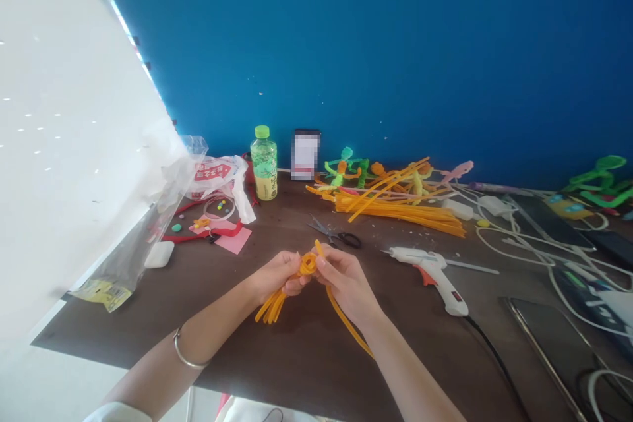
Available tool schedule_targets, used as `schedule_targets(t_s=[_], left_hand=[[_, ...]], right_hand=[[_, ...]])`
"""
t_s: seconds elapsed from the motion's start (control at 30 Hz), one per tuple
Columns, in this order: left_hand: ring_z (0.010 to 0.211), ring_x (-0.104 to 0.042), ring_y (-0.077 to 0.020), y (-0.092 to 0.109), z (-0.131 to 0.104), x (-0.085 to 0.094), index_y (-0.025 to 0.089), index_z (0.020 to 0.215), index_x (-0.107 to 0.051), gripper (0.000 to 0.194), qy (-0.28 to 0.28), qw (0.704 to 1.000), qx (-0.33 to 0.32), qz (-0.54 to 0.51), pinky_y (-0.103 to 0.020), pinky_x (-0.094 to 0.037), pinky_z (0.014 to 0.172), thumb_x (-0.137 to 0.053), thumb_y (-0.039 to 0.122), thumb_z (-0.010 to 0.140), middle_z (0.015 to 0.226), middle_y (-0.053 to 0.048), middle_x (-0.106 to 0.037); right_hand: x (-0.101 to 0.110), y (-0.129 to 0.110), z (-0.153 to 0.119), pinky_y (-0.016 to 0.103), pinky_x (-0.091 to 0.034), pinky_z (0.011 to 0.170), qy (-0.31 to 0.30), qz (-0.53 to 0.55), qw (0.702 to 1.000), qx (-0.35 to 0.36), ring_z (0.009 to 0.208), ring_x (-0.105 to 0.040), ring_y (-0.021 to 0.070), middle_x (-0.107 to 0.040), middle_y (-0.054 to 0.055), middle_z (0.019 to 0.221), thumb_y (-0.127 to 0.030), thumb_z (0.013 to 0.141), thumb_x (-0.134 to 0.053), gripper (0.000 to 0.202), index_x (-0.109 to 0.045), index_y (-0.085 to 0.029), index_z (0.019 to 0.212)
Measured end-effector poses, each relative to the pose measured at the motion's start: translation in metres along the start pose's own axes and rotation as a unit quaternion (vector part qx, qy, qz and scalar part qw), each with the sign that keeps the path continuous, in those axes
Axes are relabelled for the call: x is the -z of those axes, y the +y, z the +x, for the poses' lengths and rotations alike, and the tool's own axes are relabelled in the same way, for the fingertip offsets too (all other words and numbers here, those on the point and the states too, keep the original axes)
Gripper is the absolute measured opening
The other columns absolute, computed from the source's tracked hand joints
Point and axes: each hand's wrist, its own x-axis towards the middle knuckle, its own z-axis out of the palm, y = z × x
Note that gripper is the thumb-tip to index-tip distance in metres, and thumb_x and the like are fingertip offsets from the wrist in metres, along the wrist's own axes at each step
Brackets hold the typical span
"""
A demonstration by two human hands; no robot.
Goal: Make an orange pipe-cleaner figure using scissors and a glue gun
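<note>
Over the dark brown tabletop (316, 369), near its front edge, a coiled orange pipe-cleaner piece (308, 264) sits between the fingertips of both hands, its ring-shaped opening turned toward the viewer. The left hand (281, 275) is closed around the coil's left side, and several orange stems (271, 308) fan out below that grip. The right hand (347, 281) pinches an orange pipe cleaner (350, 328) against the coil's right side; one tip pokes up above the fingers, and the long end hangs down along the forearm.

Just beyond the hands lie black-handled scissors (349, 239), the nearest obstacle, blades pointing away to the left. To the right rests a white hot glue gun (435, 270), its nozzle facing the right hand. Behind the scissors is a bundle of orange pipe cleaners (403, 212). A green-capped bottle (266, 171) stands upright farther left, beside a rumpled plastic bag (222, 173); a white earbud case (159, 254) lies near the left edge.
</note>
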Motion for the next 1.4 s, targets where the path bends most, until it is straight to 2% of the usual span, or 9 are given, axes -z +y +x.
schedule_targets(t_s=[0.17, 0.37, 0.57, 0.67, 0.77, 0.9, 1.07, 1.23, 1.4], left_hand=[[0.027, -0.021, -0.0002, 0.002, -0.002, -0.001, 0.012, 0.061, -0.050, 0.053, 0.030, 0.998, 0.057, -0.017, -0.016, -0.012, 0.028, -0.053, 0.065, 0.063, 0.039, 0.008, -0.034], [0.028, -0.019, 0.0026, 0.004, -0.002, -0.001, 0.011, 0.066, -0.054, 0.047, 0.006, 0.987, 0.127, -0.098, -0.012, -0.011, 0.027, -0.059, 0.058, 0.064, 0.046, 0.007, -0.038], [0.036, -0.024, 0.0043, 0.009, -0.001, -0.006, 0.007, 0.074, -0.056, 0.037, 0.001, 0.986, 0.063, -0.155, -0.008, -0.019, 0.032, -0.062, 0.043, 0.071, 0.057, 0.004, -0.044], [0.038, -0.028, 0.0043, 0.006, -0.001, -0.006, 0.008, 0.081, -0.057, 0.034, -0.006, 0.989, 0.016, -0.147, -0.009, -0.022, 0.035, -0.069, 0.036, 0.067, 0.062, 0.002, -0.049], [0.036, -0.036, 0.0013, 0.002, 0.001, -0.005, 0.010, 0.080, -0.056, 0.033, 0.013, 0.997, -0.023, -0.074, -0.014, -0.027, 0.036, -0.071, 0.034, 0.064, 0.066, -0.001, -0.056], [0.040, -0.049, -0.0059, 0.004, 0.000, -0.006, 0.012, 0.075, -0.055, 0.031, 0.088, 0.993, -0.051, 0.060, -0.018, -0.033, 0.039, -0.062, 0.042, 0.071, 0.067, -0.005, -0.062], [0.035, -0.036, -0.0006, 0.010, -0.003, -0.010, 0.013, 0.069, -0.057, 0.031, 0.126, 0.986, -0.075, 0.078, -0.016, -0.023, 0.035, -0.060, 0.044, 0.071, 0.067, -0.003, -0.062], [0.036, -0.034, -0.0013, 0.012, -0.004, -0.012, 0.012, 0.068, -0.061, 0.033, 0.143, 0.983, -0.076, 0.085, -0.018, -0.022, 0.036, -0.062, 0.045, 0.068, 0.064, -0.004, -0.061], [0.035, -0.029, -0.0021, 0.012, -0.005, -0.010, 0.012, 0.064, -0.064, 0.037, 0.122, 0.984, -0.073, 0.107, -0.019, -0.021, 0.038, -0.059, 0.048, 0.070, 0.044, 0.003, -0.043]], right_hand=[[-0.001, 0.007, 0.001, 0.024, -0.039, 0.058, -0.020, -0.002, 0.999, 0.025, 0.064, -0.046, 0.0102, -0.048, 0.001, 0.078, -0.034, 0.075, -0.063, 0.017, -0.064, -0.018, 0.071], [-0.002, 0.011, 0.001, 0.024, -0.041, 0.058, -0.023, -0.018, 0.999, 0.043, 0.066, -0.046, 0.0114, -0.047, 0.001, 0.078, -0.035, 0.077, -0.059, 0.018, -0.060, -0.018, 0.071], [-0.002, 0.009, 0.001, 0.023, -0.041, 0.059, 0.024, 0.027, 0.999, 0.019, 0.066, -0.048, 0.0111, -0.048, 0.000, 0.075, -0.035, 0.073, -0.064, 0.017, -0.058, -0.019, 0.077], [-0.002, 0.007, 0.001, 0.023, -0.041, 0.056, 0.047, 0.017, 0.999, 0.015, 0.062, -0.047, 0.0108, -0.048, 0.000, 0.071, -0.037, 0.072, -0.064, 0.020, -0.058, -0.018, 0.076], [-0.002, 0.005, 0.001, 0.023, -0.040, 0.054, 0.050, 0.010, 0.999, 0.016, 0.056, -0.046, 0.0095, -0.048, -0.001, 0.067, -0.038, 0.074, -0.062, 0.020, -0.057, -0.018, 0.077], [0.001, 0.009, 0.003, 0.025, -0.041, 0.054, 0.069, -0.002, 0.997, 0.026, 0.055, -0.046, 0.0101, -0.052, -0.001, 0.068, -0.038, 0.076, -0.060, 0.020, -0.058, -0.019, 0.081], [0.005, 0.016, 0.005, 0.027, -0.043, 0.059, 0.051, -0.043, 0.995, 0.076, 0.064, -0.050, 0.0121, -0.055, 0.002, 0.080, -0.035, 0.074, -0.062, 0.018, -0.061, -0.018, 0.081], [0.006, 0.014, 0.005, 0.027, -0.044, 0.061, 0.058, -0.077, 0.991, 0.097, 0.069, -0.050, 0.0134, -0.054, 0.003, 0.082, -0.033, 0.074, -0.062, 0.015, -0.062, -0.019, 0.078], [0.008, 0.013, 0.005, 0.028, -0.044, 0.061, 0.046, -0.100, 0.989, 0.101, 0.071, -0.050, 0.0138, -0.053, 0.003, 0.083, -0.032, 0.075, -0.061, 0.014, -0.061, -0.019, 0.078]])
